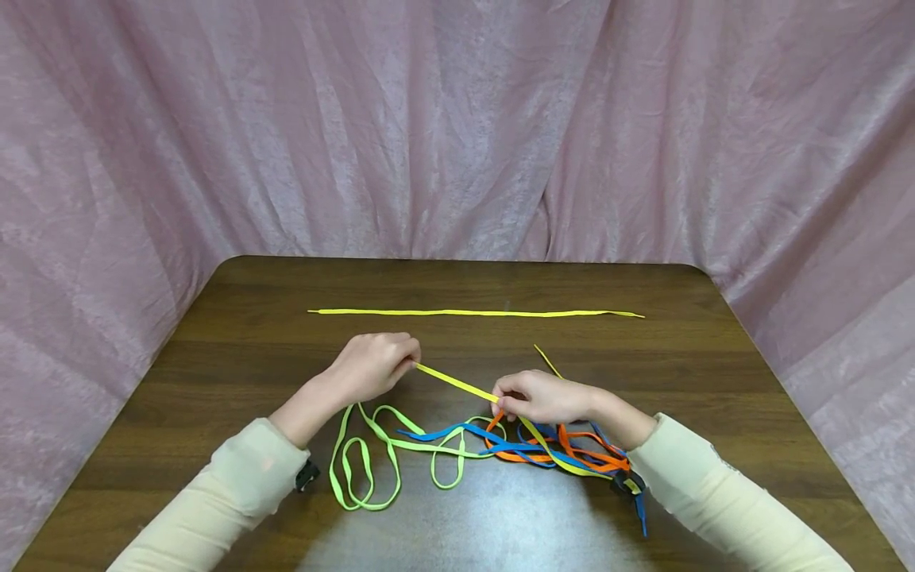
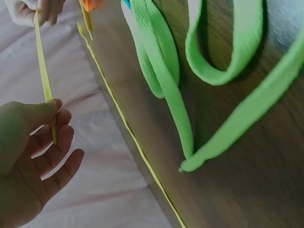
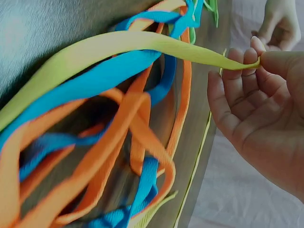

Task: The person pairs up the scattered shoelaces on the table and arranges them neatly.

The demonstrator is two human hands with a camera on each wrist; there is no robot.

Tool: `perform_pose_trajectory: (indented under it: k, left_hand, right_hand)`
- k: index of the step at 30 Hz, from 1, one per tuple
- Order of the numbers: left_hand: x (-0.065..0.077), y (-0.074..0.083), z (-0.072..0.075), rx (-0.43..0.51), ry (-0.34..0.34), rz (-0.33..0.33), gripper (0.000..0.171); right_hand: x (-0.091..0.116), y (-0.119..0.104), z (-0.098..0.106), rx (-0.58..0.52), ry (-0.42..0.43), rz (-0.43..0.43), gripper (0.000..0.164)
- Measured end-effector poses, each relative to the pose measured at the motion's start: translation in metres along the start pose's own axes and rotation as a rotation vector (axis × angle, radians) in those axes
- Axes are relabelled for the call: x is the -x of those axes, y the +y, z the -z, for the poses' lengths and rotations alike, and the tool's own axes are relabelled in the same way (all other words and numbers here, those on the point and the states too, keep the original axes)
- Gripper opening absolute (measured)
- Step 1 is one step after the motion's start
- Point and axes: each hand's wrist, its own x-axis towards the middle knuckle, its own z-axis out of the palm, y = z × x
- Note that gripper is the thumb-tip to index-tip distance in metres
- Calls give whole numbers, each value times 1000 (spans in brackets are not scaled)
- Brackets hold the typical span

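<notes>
A flat yellow shoelace [image 1: 457, 384] stretches taut between both hands above the table. My left hand [image 1: 375, 365] pinches it near one end between thumb and index finger; in the left wrist view a short tip hangs past the thumb, the other fingers loosely spread. My right hand [image 1: 545, 397] pinches the same lace farther along, and from there it drops into a tangle of orange laces [image 3: 137, 118] and blue laces [image 3: 95, 85]. Loops of a light green lace [image 1: 393, 445] spread on the table below the left hand. Another yellow lace end [image 1: 548, 361] sticks out behind the right hand.
A second yellow shoelace [image 1: 443, 312] lies straight across the far part of the brown wooden table [image 1: 250, 286]. Pink curtains [image 1: 457, 119] hang behind and around the table. A blue lace tip [image 1: 641, 516] points toward the near edge by the right wrist.
</notes>
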Motion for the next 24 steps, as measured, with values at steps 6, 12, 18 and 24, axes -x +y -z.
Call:
perform_pose_trajectory:
  k: [6, 12, 18, 24]
  left_hand:
    - [8, -12, 1, 20, 8, 62, 10]
    - [18, -27, -1, 42, 5, 125, 9]
    - [28, -41, -1, 50, -30, 203, 9]
    - [41, -53, 1, 50, -41, 255, 7]
  right_hand:
    - [8, 9, 10, -14, 39, -17, 21]
    - [17, 18, 18, -1, 95, -30, 20]
    - [27, 25, 25, -15, 142, -68, 22]
    - [40, 30, 30, 5, 212, -105, 22]
